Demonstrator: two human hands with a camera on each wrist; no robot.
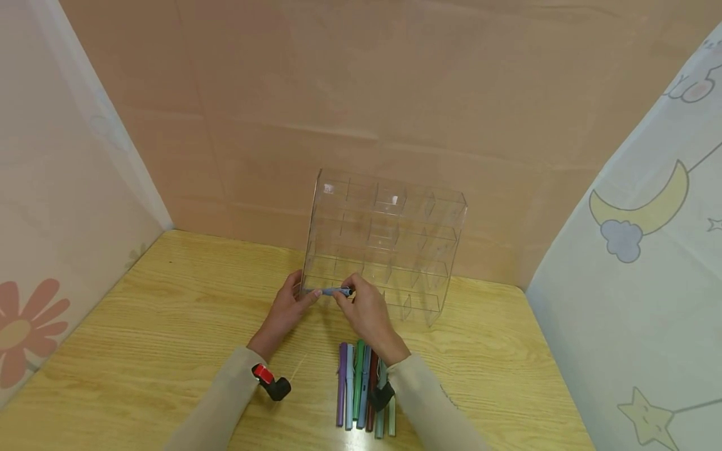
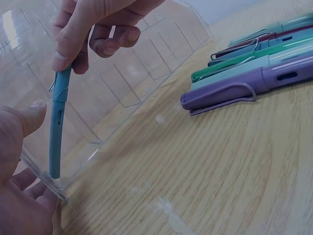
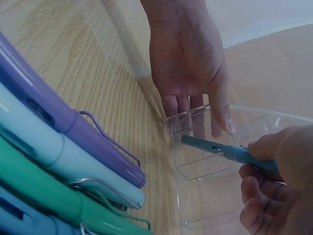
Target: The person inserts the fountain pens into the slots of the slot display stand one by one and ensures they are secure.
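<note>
A blue fountain pen [image 1: 335, 292] lies crosswise at the lowest tier of a clear acrylic pen rack [image 1: 385, 237], at its left end. Thumb and fingers of my right hand [image 1: 370, 314] pinch the capped end. In the right wrist view, the free end of the pen [image 3: 200, 143] points into the rack's corner compartment. My left hand [image 1: 285, 312] holds the rack's lower left side, its thumb in front and its fingers behind the side panel. That thumb [image 2: 33, 117] is close beside the pen's barrel in the left wrist view.
On the wooden table [image 1: 197, 326], several pens lie side by side before the rack, among them a purple pen [image 1: 341, 383] and a green pen [image 1: 358, 376]. My right forearm partly covers them. A brown backdrop [image 1: 361, 94] stands behind the rack, with patterned sheets on both sides.
</note>
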